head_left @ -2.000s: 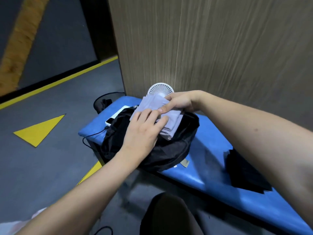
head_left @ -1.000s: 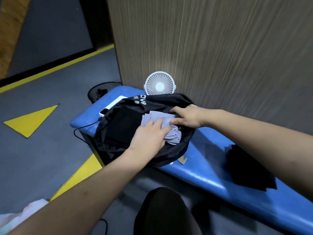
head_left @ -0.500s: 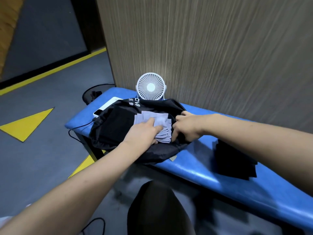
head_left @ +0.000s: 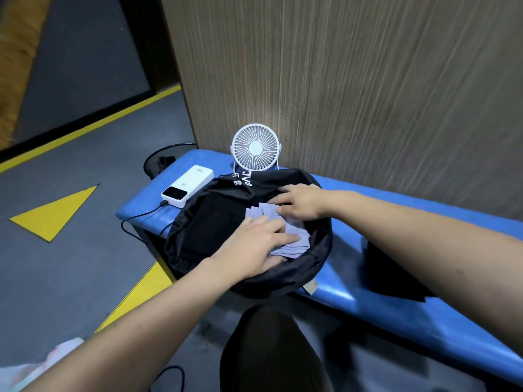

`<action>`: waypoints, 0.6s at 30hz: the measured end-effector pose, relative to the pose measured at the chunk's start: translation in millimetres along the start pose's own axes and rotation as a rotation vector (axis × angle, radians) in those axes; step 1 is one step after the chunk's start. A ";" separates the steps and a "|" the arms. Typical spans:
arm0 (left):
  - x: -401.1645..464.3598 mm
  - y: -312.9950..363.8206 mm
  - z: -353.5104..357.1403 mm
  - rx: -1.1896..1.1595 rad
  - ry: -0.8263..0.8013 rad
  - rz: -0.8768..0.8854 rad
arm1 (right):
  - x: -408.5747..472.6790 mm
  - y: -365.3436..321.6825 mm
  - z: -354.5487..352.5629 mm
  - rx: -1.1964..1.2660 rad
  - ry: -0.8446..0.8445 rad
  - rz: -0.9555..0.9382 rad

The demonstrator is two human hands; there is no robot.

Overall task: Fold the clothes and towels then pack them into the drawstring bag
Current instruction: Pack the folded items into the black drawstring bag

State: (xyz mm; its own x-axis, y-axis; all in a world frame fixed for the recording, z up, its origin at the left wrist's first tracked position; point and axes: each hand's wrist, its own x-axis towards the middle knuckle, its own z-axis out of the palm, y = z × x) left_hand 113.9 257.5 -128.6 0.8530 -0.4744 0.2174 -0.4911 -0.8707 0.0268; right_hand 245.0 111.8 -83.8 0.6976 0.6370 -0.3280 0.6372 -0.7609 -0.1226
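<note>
A black drawstring bag (head_left: 297, 274) lies wide open on the blue bench (head_left: 396, 306). Inside it, a folded black garment (head_left: 218, 222) fills the left half and a folded grey cloth (head_left: 294, 244) sits on the right. My left hand (head_left: 254, 247) lies flat on the grey cloth, fingers straight, pressing it down. My right hand (head_left: 300, 203) rests on the cloth's far edge near the bag's back rim, fingers extended. A second folded black garment (head_left: 393, 278) lies on the bench to the right of the bag, partly hidden by my right forearm.
A white desk fan (head_left: 255, 148) stands behind the bag against a wood-grain wall. A white power bank (head_left: 187, 186) with a black cable lies at the bench's left end. A black wire bin (head_left: 158, 162) stands on the floor beyond. My dark-clad knee (head_left: 271, 349) is below the bench.
The grey cloth has gone from above the bag down into it. Both hands followed it down and now press on it. The view has shifted, revealing the power bank.
</note>
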 end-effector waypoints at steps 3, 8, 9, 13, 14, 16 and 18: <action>1.3 1.1 -0.5 -0.019 0.005 -0.005 | 8.2 -15.0 2.7 0.032 0.005 0.005; -2.6 -0.1 5.3 -0.052 0.036 -0.015 | 22.7 -19.7 -2.3 -0.098 0.179 0.096; -2.4 -0.6 5.5 -0.055 0.038 -0.020 | 23.3 -17.5 -2.1 -0.211 0.245 0.097; -1.4 0.6 9.7 -0.080 0.053 -0.026 | 14.4 -12.1 -2.8 -0.668 0.520 0.035; -1.6 0.9 13.0 -0.089 0.065 -0.026 | 12.5 -11.6 -5.0 -0.726 0.571 0.010; -2.1 3.0 20.8 -0.097 0.078 -0.035 | 10.4 -10.6 -8.7 -0.729 0.619 -0.024; -0.2 6.8 26.2 -0.098 0.064 -0.066 | 10.4 -9.2 -10.7 -0.538 0.617 -0.022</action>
State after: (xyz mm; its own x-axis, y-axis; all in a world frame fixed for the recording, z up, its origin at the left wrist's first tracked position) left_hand 115.0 248.3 -154.0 0.8725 -0.4051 0.2734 -0.4522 -0.8812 0.1375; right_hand 249.9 126.7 -76.0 0.6377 0.7238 0.2633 0.6135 -0.6841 0.3946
